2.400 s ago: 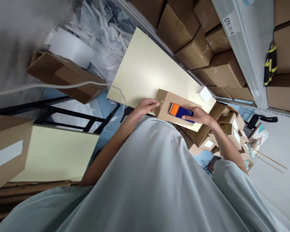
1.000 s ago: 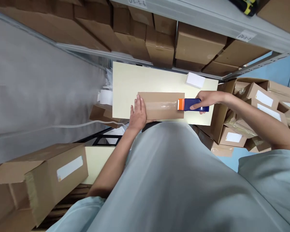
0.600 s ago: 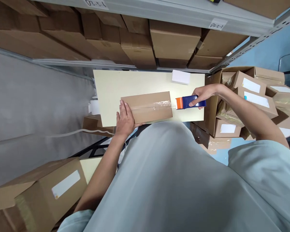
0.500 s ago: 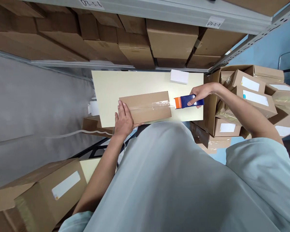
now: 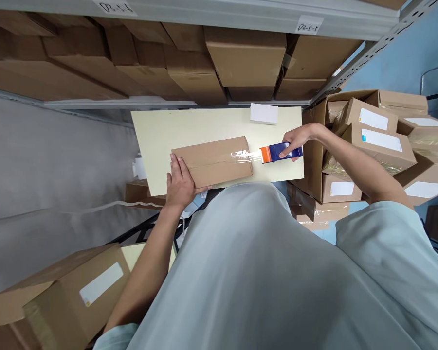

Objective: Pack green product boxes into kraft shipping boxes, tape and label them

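Observation:
A long brown cardboard box (image 5: 215,160) lies on a pale yellow table (image 5: 190,127), with clear tape along its top seam. My left hand (image 5: 178,182) rests flat with fingers stretched against the box's left end. My right hand (image 5: 295,141) grips a blue and orange tape dispenser (image 5: 275,153) just past the box's right end. A strip of clear tape (image 5: 248,155) stretches from the dispenser to the box.
A small white box (image 5: 264,113) sits at the table's far right. Shelves of brown cartons (image 5: 244,56) stand behind the table. Labelled boxes (image 5: 375,141) are piled at the right. Another labelled carton (image 5: 69,296) is at lower left.
My right hand has drawn the dispenser rightward along the box's top and off its right end, leaving tape on the seam. My left hand shifted onto the box's left end.

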Action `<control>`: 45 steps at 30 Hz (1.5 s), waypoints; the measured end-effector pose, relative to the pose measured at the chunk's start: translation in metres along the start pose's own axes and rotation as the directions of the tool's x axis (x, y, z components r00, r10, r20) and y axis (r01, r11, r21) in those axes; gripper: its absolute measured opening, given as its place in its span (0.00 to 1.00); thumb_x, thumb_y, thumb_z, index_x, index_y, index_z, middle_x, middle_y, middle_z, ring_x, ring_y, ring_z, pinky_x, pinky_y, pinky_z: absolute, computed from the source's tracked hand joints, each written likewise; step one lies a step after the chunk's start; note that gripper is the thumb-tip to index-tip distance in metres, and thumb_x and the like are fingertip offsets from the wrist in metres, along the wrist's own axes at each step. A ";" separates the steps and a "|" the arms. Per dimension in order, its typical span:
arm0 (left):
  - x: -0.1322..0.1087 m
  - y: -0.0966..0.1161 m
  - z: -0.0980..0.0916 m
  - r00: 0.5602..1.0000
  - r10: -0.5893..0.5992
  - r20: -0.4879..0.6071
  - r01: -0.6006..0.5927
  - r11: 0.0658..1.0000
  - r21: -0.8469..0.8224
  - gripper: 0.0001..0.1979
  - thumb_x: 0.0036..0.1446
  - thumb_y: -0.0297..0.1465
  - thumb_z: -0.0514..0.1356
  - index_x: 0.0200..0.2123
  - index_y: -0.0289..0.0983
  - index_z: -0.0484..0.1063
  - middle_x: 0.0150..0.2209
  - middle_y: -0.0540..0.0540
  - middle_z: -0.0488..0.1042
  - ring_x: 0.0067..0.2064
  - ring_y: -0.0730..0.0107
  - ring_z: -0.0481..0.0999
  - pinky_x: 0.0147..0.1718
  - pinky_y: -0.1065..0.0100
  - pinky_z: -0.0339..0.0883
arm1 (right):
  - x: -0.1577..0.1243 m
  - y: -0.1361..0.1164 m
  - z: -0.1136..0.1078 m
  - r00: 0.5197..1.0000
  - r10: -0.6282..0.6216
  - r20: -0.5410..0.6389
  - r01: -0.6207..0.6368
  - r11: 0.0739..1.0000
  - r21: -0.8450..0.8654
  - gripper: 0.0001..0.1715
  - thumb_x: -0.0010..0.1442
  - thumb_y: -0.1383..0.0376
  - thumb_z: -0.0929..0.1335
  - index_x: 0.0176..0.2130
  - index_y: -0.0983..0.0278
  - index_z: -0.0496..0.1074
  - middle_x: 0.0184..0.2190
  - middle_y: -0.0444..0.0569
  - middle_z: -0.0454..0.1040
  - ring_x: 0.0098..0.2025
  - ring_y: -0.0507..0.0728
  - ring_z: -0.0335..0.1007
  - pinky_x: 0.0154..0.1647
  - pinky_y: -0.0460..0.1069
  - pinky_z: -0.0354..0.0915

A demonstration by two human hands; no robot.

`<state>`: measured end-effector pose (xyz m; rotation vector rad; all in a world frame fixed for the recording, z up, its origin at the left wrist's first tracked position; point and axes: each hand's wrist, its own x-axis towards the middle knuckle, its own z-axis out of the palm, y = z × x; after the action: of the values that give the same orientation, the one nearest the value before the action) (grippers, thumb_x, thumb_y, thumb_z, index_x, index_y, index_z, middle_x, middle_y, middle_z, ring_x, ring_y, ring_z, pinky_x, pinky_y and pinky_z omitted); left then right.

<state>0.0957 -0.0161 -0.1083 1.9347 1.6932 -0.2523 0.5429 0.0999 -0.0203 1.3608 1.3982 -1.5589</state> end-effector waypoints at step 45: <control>-0.005 0.012 -0.001 0.998 -0.020 -0.063 0.024 0.998 0.058 0.73 0.59 0.65 0.64 0.80 0.12 0.36 0.80 0.10 0.32 0.84 0.26 0.34 0.79 0.33 0.33 | 0.043 -0.062 0.072 0.838 0.063 -0.542 -0.259 0.920 -0.293 0.15 0.68 0.62 0.76 0.53 0.64 0.83 0.52 0.69 0.85 0.55 0.74 0.84 0.50 0.59 0.73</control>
<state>0.1066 -0.0205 -0.1020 1.9862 1.7670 -0.2546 0.4546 0.0535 -0.0492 1.6890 1.7231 -0.7819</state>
